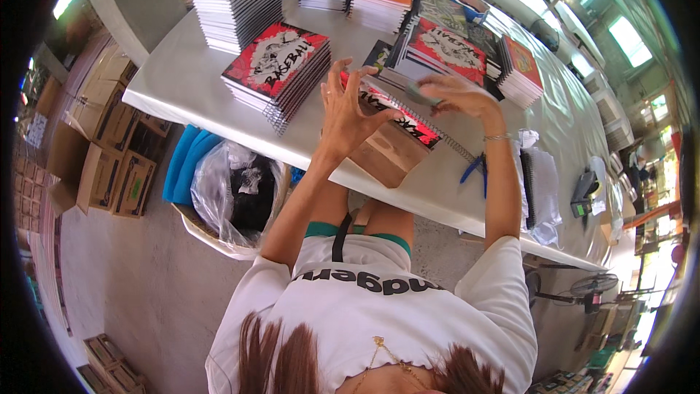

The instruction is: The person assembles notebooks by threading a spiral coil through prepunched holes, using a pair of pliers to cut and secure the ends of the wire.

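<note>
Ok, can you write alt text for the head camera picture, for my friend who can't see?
A person's left hand and blurred right hand are at a red notebook with a wire coil sticking out past its end. Stacks of notebooks stand on the white table, and a blue-handled tool lies nearby.

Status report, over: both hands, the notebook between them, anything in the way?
Left hand spread at red notebook. Right hand near its coil, blurred, grip unclear. Blue pliers beside coil's end, possible obstacle.
</note>
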`<act>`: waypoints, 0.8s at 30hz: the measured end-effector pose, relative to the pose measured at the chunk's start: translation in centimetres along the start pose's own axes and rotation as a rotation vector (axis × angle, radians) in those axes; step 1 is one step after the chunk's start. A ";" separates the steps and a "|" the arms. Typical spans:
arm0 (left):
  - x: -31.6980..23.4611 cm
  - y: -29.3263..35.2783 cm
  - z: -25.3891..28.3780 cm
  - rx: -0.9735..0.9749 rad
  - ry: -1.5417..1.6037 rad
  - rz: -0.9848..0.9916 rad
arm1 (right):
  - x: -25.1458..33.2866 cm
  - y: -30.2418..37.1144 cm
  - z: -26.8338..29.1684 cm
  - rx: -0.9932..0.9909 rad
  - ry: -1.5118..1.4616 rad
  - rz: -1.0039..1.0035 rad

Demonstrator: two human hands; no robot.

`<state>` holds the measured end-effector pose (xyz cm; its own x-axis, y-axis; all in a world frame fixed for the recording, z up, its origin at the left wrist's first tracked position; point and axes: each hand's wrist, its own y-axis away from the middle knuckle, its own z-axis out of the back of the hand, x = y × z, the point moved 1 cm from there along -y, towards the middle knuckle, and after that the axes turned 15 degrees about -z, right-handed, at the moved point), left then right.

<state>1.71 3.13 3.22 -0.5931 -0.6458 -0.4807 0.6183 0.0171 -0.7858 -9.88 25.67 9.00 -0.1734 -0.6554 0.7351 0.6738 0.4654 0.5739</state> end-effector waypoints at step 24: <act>3.7 1.5 0.1 -0.129 0.769 0.385 | 4.8 -2.4 -3.7 0.087 0.492 -0.045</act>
<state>0.43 0.70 0.29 -0.5673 0.1165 -0.8152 0.8119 0.2444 -0.5301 -9.64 19.15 9.84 0.1722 -0.8693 0.4634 0.6078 0.4640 0.6445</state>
